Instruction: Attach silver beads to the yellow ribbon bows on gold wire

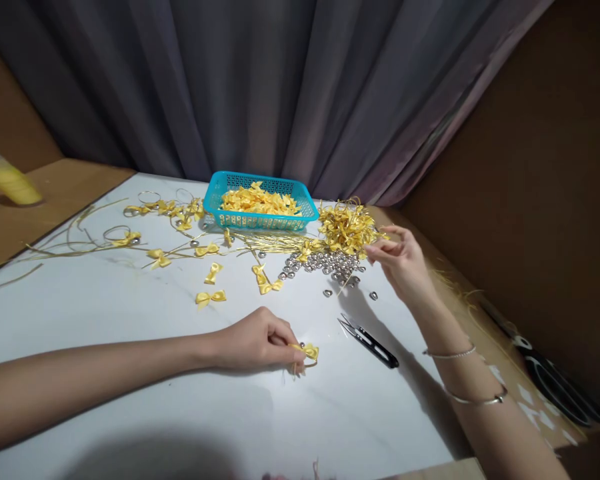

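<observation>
My left hand (pixel 270 340) rests low over the white table, its thumb and fingers pinching a small yellow satin ribbon bow (pixel 309 351). A silvery bead (pixel 303 345) and a loop of gold cord show on that bow. Farther off, my right hand (pixel 400 257) is at the right edge of a heaped bunch of yellow bows with gold cords (pixel 347 227). Its thumb and forefinger are drawn together there; what lies between them is too small to make out. Between my hands lie black thread snips (pixel 370 341), blades pointing to the upper left.
A blue plastic basket (pixel 260 220) full of yellow bows stands at the back. Silvery beads (pixel 330 263) lie scattered before the bunch. Loose bows (pixel 211 298) and gold cords (pixel 275 241) spread leftward. Large black-handled scissors (pixel 555 387) lie at the right; a yellow spool (pixel 10 177) is far left.
</observation>
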{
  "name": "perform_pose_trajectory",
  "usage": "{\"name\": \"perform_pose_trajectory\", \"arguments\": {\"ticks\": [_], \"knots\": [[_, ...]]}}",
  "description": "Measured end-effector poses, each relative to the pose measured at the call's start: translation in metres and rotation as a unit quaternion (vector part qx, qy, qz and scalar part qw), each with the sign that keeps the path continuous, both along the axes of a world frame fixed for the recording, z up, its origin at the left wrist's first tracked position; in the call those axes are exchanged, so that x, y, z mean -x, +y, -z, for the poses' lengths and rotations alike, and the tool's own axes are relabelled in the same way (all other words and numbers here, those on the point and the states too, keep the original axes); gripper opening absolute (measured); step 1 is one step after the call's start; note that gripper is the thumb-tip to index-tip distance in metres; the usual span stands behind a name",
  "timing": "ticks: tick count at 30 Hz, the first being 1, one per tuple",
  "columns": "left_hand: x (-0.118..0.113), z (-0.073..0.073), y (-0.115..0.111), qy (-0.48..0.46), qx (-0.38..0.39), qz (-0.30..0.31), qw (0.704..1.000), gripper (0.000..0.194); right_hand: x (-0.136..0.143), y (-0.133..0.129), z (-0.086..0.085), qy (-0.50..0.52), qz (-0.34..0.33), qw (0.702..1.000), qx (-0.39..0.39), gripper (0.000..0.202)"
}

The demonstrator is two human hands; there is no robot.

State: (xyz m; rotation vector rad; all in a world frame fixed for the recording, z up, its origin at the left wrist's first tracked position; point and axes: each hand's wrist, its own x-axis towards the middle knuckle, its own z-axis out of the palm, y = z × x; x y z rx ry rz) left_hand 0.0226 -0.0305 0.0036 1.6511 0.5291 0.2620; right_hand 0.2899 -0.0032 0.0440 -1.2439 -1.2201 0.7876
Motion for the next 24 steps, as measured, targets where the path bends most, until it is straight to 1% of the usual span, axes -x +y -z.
{"name": "perform_pose_trajectory", "arguments": {"ticks": [3,5,7,9,13,15,16,17,18,19,20,21,22,23,24], "knots": [[0.001,-0.001,-0.002,0.019,-0.027,0.011,0.999,0.020,-0.023,0.013,-0.010,0.017,0.059,0.997,-0.044,0.049],[0.001,-0.001,-0.002,0.025,-0.039,0.017,0.999,0.019,-0.038,0.020,-0.017,0.024,0.079,0.995,-0.063,0.043],[0.002,-0.001,-0.002,0.027,-0.040,0.021,0.999,0.019,-0.050,0.025,-0.022,0.021,0.084,0.995,-0.057,0.037],[0.002,0.000,-0.002,0.028,-0.038,0.023,0.999,0.019,-0.059,0.028,-0.022,0.009,0.087,0.995,-0.041,0.038],[0.001,0.000,0.000,0.023,-0.016,0.018,0.999,0.019,-0.066,0.030,-0.009,-0.070,0.074,0.994,0.048,0.043],[0.001,0.001,0.001,0.017,0.009,0.012,1.000,0.020,-0.061,0.023,-0.001,-0.162,0.054,0.981,0.089,0.042],[0.001,0.002,0.002,0.013,0.023,0.010,1.000,0.020,-0.054,0.017,0.001,-0.239,0.039,0.965,0.105,0.040],[0.000,0.003,0.002,0.011,0.037,0.010,0.999,0.021,-0.045,0.008,0.002,-0.326,0.006,0.940,0.103,0.035],[0.000,0.003,0.003,0.008,0.050,0.009,0.999,0.022,-0.034,-0.002,0.003,-0.351,-0.016,0.931,0.093,0.031],[0.000,0.004,0.003,0.004,0.062,0.010,0.998,0.023,-0.021,-0.013,0.002,-0.360,-0.059,0.927,0.085,0.030],[0.000,0.005,0.004,0.000,0.072,0.010,0.997,0.023,-0.006,-0.024,0.001,-0.368,-0.166,0.911,0.080,0.034],[0.000,0.006,0.004,-0.003,0.079,0.010,0.997,0.023,0.009,-0.035,-0.001,-0.367,-0.276,0.884,0.085,0.044],[0.000,0.007,0.004,-0.006,0.082,0.011,0.997,0.023,0.024,-0.044,-0.003,-0.365,-0.355,0.856,0.092,0.054],[-0.001,0.007,0.004,-0.007,0.082,0.012,0.996,0.023,0.038,-0.051,-0.004,-0.363,-0.404,0.833,0.099,0.060],[-0.001,0.007,0.004,-0.007,0.083,0.014,0.996,0.023,0.049,-0.056,-0.006,-0.355,-0.442,0.817,0.105,0.060]]}}
